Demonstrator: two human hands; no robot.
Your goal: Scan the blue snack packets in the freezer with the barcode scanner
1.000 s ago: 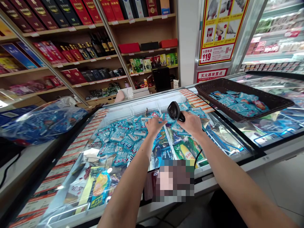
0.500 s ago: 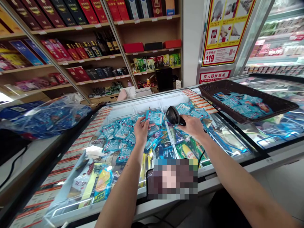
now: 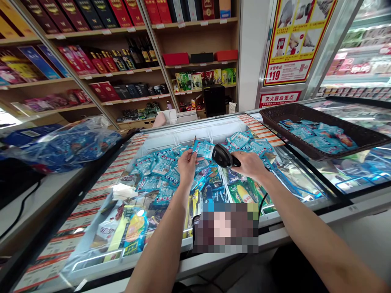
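Between the fingers of my left hand (image 3: 187,166) is a small blue snack packet (image 3: 204,149), held up by its left end. My right hand (image 3: 249,165) is wrapped round the handle of a black barcode scanner (image 3: 222,156). The scanner's head overlaps the right end of the packet in the view; whether they touch I cannot tell. Under both hands, many similar blue packets (image 3: 157,167) lie in a loose heap on the glass top of a chest freezer (image 3: 91,240). More of them (image 3: 241,140) lie beyond my right hand.
A dark brown basket (image 3: 317,152) with blue packets stands at the right. At the left sits a clear plastic bag (image 3: 76,144) full of blue packets. A phone-like device, its screen blurred (image 3: 226,228), is at the freezer's front edge. Shelves (image 3: 122,73) of boxes and bottles line the back.
The scanner's head has come up against the packet in the view, covering its right end. Both hands keep their holds. The whole view has shifted slightly.
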